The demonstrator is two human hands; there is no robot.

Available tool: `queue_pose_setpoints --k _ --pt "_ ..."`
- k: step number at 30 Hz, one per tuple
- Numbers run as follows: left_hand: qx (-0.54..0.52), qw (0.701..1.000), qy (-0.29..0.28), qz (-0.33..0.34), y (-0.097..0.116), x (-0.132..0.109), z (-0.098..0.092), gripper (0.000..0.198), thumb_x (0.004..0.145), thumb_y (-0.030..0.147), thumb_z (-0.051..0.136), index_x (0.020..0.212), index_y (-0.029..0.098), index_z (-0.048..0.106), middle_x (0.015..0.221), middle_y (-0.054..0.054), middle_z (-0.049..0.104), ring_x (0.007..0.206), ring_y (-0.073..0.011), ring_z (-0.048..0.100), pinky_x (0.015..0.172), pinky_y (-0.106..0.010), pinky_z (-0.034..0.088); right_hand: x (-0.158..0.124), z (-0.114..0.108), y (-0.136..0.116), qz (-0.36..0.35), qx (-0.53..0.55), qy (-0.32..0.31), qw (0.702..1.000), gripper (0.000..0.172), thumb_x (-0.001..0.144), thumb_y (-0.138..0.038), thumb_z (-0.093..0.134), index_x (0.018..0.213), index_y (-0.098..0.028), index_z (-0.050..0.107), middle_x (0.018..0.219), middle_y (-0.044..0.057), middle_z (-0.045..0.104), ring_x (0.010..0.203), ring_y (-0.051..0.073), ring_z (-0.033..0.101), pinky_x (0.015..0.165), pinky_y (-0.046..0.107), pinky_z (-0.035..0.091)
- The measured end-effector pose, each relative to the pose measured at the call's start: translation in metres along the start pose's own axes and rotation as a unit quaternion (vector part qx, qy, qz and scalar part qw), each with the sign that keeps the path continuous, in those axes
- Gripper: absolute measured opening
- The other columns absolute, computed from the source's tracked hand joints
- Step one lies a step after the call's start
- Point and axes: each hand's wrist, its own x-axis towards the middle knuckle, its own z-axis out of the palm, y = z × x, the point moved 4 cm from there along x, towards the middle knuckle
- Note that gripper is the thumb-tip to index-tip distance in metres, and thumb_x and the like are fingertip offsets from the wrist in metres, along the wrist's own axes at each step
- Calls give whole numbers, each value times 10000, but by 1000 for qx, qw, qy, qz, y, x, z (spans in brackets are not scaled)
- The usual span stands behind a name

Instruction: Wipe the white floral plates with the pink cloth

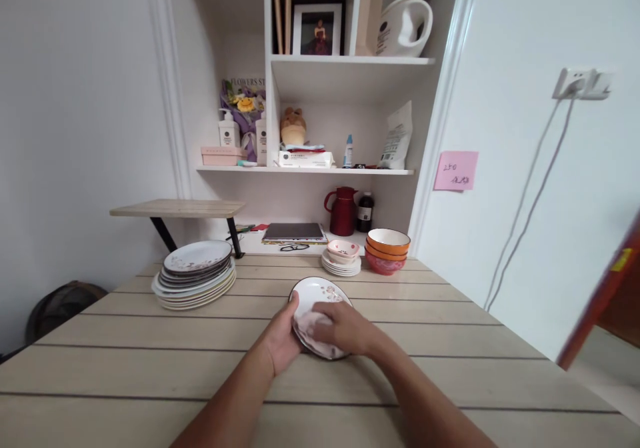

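Observation:
A white plate [313,291] with a dark rim and a floral pattern is tilted up over the middle of the table. My left hand [284,333] grips its left edge, thumb on the upper face and fingers underneath. Against the plate's face, my right hand [345,328] presses a pale cloth [307,323], its fingers closed over it. The cloth covers the lower left of the plate, and part of it is hidden under the fingers.
A stack of plates [195,276] stands at the left beside a small raised shelf [177,208]. Behind my hands are small plates with little bowls [343,255] and stacked orange and red bowls [387,251]. A red jug [343,211] stands farther back.

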Motion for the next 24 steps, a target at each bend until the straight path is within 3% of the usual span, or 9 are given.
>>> queue_pose_setpoints --k 2,4,10,13,17,21,24 --pt "9 1000 6 1 0 2 0 612 883 550 519 1257 72 593 1151 -184 700 1095 -296 642 977 -395 453 11 4 -2 23 -28 104 994 264 849 -445 525 891 -210 637 857 32 675 795 179 563 653 260 331" --pt "24 1000 19 4 1 2 0 605 878 561 520 1245 87 604 1126 -174 712 1083 -291 649 961 -392 464 19 6 -1 55 -53 154 985 263 885 -432 477 957 -229 628 907 43 689 838 192 580 655 265 315" --pt "49 997 50 18 2 -6 5 554 856 426 627 1332 155 544 1163 -150 707 1097 -283 652 978 -399 459 22 -11 23 183 -128 211 952 325 933 -479 375 1024 -257 594 996 60 705 889 223 623 620 279 293" --pt "47 996 66 23 2 -8 4 571 851 385 642 1357 150 517 1174 -160 701 1083 -287 661 981 -407 462 18 -18 31 216 -168 177 945 306 910 -441 401 1033 -256 611 1007 80 712 892 245 640 633 288 320" --pt "30 995 87 28 1 -6 -2 602 863 407 618 1384 136 483 1186 -171 693 1081 -290 662 982 -414 466 10 -24 32 228 -192 80 951 329 824 -380 488 1082 -263 655 1031 103 719 899 280 648 650 311 357" --pt "22 997 66 21 -1 -4 -3 618 878 446 583 1402 140 463 1216 -171 678 1118 -290 642 1005 -422 448 -3 -22 23 141 -143 -47 979 275 728 -358 593 951 -249 712 953 69 731 850 260 634 629 296 357" --pt "18 1000 14 0 -1 -4 1 626 884 490 553 1383 118 487 1229 -180 668 1152 -299 619 1029 -423 424 -10 -13 14 60 -71 -93 991 193 710 -348 626 850 -239 702 834 18 710 778 210 604 612 270 352"
